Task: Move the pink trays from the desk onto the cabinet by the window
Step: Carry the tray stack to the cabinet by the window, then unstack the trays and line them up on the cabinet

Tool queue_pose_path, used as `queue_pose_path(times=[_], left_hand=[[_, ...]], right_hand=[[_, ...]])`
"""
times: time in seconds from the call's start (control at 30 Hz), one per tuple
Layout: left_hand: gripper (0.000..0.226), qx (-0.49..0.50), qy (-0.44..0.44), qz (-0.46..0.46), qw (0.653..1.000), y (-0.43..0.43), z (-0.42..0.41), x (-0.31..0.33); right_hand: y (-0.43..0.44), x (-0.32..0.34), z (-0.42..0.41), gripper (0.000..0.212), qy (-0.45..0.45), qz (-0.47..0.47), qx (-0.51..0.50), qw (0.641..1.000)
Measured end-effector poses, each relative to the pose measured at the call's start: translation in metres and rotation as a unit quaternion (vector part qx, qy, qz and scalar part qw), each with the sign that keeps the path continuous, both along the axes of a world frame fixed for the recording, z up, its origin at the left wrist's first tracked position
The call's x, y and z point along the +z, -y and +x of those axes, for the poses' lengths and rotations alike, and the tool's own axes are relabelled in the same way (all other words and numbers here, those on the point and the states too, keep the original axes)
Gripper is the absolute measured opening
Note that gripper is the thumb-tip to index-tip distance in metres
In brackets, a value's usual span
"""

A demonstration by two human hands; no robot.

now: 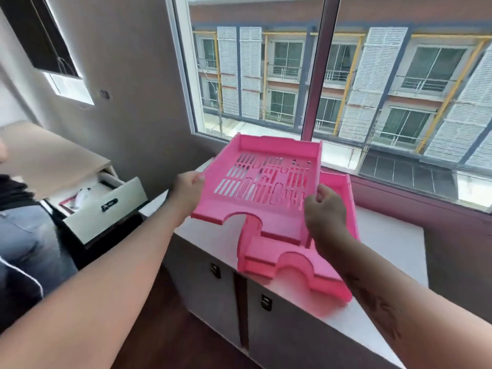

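Forearms outstretched; left hand and right hand grip upper pink tray sides, tilted above stacked trays on cabinet.

**Around the window corner**

A large window fills the upper right of the frame, a grey mullion splitting it; through it shows a building with white louvred shutters and yellow posts. At left centre an open drawer juts from a light-topped unit, with papers inside. A second person in dark clothes and jeans stands at the left edge. A small window sits upper left. Dark wooden floor shows at the bottom.
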State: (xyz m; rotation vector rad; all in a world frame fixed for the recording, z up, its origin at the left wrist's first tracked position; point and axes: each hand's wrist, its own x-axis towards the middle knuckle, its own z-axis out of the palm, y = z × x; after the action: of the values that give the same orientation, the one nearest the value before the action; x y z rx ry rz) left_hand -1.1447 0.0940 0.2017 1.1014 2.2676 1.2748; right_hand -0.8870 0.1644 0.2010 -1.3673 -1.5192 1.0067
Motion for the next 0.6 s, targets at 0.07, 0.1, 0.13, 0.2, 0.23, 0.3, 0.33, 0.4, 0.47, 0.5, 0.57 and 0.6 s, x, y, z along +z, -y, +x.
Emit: queue_pose_path(times=[0.07,0.1,0.13,0.2,0.23,0.3,0.33,0.4,0.47,0.5,0.57,0.6], left_hand=[[0.026,0.018,-0.001,-0.009,1.000,0.011,-0.033,0.007],[0.024,0.028,-0.002,-0.014,0.999,0.014,-0.049,0.009],[0.024,0.034,-0.003,-0.014,0.999,0.016,-0.066,0.009],[0.031,0.042,-0.002,-0.008,0.999,0.013,-0.102,0.003],[0.031,0.042,-0.001,-0.005,0.999,0.010,-0.120,-0.002],[0.024,0.040,0.002,-0.005,0.999,-0.001,-0.151,-0.011],[0.021,0.035,0.007,-0.006,0.999,-0.008,-0.164,-0.015],[0.020,0.017,0.023,-0.005,1.000,-0.023,-0.189,-0.022],[0.022,0.001,0.038,-0.006,0.999,-0.041,-0.213,-0.032],[0.023,-0.005,0.049,-0.007,0.999,-0.049,-0.222,-0.037],[0.025,-0.020,0.065,-0.007,0.998,-0.064,-0.237,-0.050],[0.026,-0.027,0.069,-0.008,0.997,-0.072,-0.242,-0.056]], right_hand=[[0.007,-0.001,-0.037,0.015,-0.003,-0.006,0.008,1.000],[0.010,-0.001,-0.055,0.013,-0.002,-0.017,0.010,1.000],[0.012,-0.002,-0.072,0.014,-0.006,-0.031,0.014,0.999],[0.012,-0.009,-0.104,0.034,-0.024,-0.048,0.019,0.998],[0.012,-0.013,-0.118,0.040,-0.032,-0.048,0.021,0.998],[0.008,-0.020,-0.147,0.047,-0.028,-0.047,0.012,0.998],[0.004,-0.025,-0.161,0.048,-0.019,-0.050,0.006,0.999],[-0.004,-0.036,-0.190,0.051,-0.008,-0.058,-0.015,0.998],[-0.011,-0.043,-0.214,0.050,0.006,-0.066,-0.032,0.997],[-0.015,-0.047,-0.224,0.046,0.015,-0.067,-0.042,0.997],[-0.021,-0.053,-0.240,0.039,0.036,-0.071,-0.056,0.995],[-0.024,-0.058,-0.245,0.038,0.042,-0.073,-0.063,0.994]])
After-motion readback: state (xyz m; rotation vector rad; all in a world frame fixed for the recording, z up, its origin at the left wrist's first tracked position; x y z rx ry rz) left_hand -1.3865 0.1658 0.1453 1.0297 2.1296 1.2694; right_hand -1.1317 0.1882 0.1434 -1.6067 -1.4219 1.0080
